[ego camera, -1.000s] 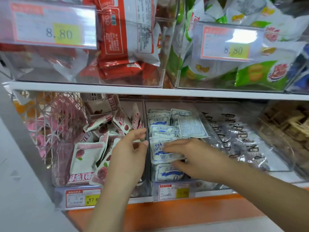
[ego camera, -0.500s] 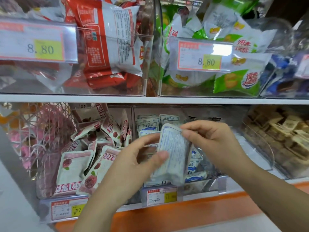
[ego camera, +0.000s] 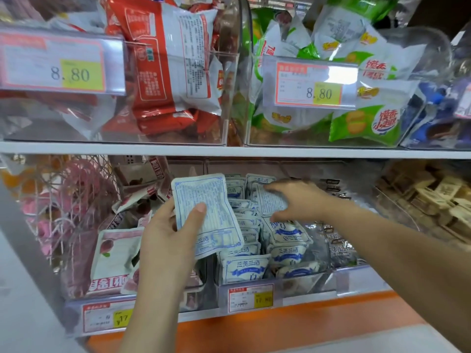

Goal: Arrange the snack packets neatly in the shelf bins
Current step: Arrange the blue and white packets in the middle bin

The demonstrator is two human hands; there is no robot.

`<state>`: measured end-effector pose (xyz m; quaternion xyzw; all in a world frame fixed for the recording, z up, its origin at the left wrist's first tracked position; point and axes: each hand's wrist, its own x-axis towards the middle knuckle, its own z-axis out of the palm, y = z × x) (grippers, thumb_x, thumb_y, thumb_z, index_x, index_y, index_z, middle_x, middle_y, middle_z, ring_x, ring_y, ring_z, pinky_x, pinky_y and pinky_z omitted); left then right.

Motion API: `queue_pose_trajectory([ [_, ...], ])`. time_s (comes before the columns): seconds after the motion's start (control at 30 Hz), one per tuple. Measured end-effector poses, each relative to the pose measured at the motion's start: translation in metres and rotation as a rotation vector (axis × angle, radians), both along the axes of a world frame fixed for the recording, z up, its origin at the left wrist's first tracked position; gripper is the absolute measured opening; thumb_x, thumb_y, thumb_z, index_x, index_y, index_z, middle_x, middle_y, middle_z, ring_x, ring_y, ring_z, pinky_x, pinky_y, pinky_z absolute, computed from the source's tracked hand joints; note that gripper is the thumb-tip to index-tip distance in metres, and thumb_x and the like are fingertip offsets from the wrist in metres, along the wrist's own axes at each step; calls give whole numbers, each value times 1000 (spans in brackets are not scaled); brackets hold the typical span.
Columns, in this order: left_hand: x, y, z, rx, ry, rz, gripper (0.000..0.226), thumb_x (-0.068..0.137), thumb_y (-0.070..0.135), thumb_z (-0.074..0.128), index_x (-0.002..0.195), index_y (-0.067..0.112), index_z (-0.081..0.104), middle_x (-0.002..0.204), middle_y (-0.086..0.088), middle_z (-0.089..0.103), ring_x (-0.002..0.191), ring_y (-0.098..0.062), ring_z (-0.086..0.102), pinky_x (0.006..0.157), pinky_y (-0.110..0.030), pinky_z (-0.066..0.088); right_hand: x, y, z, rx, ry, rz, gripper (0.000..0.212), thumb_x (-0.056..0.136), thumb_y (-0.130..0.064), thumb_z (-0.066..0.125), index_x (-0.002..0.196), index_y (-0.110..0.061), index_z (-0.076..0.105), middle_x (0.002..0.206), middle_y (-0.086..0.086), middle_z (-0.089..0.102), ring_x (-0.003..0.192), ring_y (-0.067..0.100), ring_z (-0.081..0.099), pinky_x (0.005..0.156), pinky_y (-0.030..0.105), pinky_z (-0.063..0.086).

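Observation:
My left hand (ego camera: 168,233) holds a white-and-blue snack packet (ego camera: 206,212) upright, back side toward me, thumb across its face, in front of the lower shelf. Behind it a clear bin (ego camera: 300,281) holds several more white-and-blue packets (ego camera: 244,271) in rows. My right hand (ego camera: 295,200) reaches into that bin with fingers spread, resting on a packet (ego camera: 267,200) near the back. Left of it, another bin holds pink-and-white packets (ego camera: 114,256) lying jumbled.
The upper shelf (ego camera: 229,150) carries clear bins of red-and-white packets (ego camera: 163,62) and green-and-white packets (ego camera: 362,123), each with an 8.80 price tag. Dark packets (ego camera: 339,245) and tan packets (ego camera: 433,197) fill bins to the right. A pink wire rack (ego camera: 63,200) stands at left.
My right hand let go of the lifted packet and moved back into the bin. My left hand now holds the packet alone, turned flat toward me and shifted left.

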<state>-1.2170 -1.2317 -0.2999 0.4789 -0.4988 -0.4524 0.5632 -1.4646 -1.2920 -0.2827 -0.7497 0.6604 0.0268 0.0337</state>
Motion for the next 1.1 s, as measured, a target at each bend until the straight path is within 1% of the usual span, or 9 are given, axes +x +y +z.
queue_pose_trajectory([
  [0.13,-1,-3,-3,61,47,1,58,92,26,58,144,34,34,126,9,60,111,-10,60,96,-34,47,-3,-17,2,124,-32,4,87,75,-51,71,146,-24,29,151,-3,35,134,17,38,108,29,33],
  [0.27,-2,-6,-5,103,90,-16,54,96,20,54,141,40,33,129,3,57,111,-15,59,98,-38,46,4,-11,-2,-16,108,33,64,83,-49,58,139,-23,41,134,2,54,116,21,54,96,34,46],
  [0.37,-1,-8,-9,107,21,-1,37,95,18,52,122,43,47,94,5,60,72,-11,56,69,-23,49,11,1,-5,-191,174,28,42,92,-42,42,125,-19,51,100,7,66,86,25,61,77,34,52],
  [0.47,-2,-4,-10,68,-54,23,27,95,17,51,107,40,57,58,6,38,46,-6,33,41,-14,30,15,4,-9,-249,212,16,29,97,-34,34,111,-16,51,88,6,65,73,25,58,67,32,49],
  [0.63,-6,4,-7,48,-87,40,25,97,15,44,100,36,56,36,14,30,32,-4,24,33,-14,23,9,12,-3,-596,273,-74,19,94,-18,45,89,-12,63,65,4,66,57,23,62,56,28,43],
  [0.77,-11,16,1,54,-29,37,19,96,17,49,102,34,55,62,9,42,35,1,37,34,-8,28,2,56,10,-1005,-77,-116,13,87,-12,56,75,-11,61,53,0,57,47,24,52,56,29,38],
  [0.9,-24,28,4,152,162,-56,19,86,25,65,99,23,52,81,10,52,50,16,50,47,-6,39,12,118,9,-711,-704,-165,16,96,-18,50,82,-26,50,66,-2,61,56,17,55,48,34,40],
  [1.03,-37,48,1,259,384,-201,63,63,55,75,115,22,60,114,4,69,113,-22,61,90,-35,47,15,156,-11,-643,-925,-191,21,96,-18,48,79,-30,53,70,8,62,65,27,56,56,40,44],
  [1.1,-39,57,5,307,503,-222,73,65,59,61,129,25,56,122,10,64,105,-19,65,93,-30,44,15,168,-20,-633,-1040,-233,22,96,-15,47,79,-28,55,74,2,63,66,21,57,57,34,46],
])
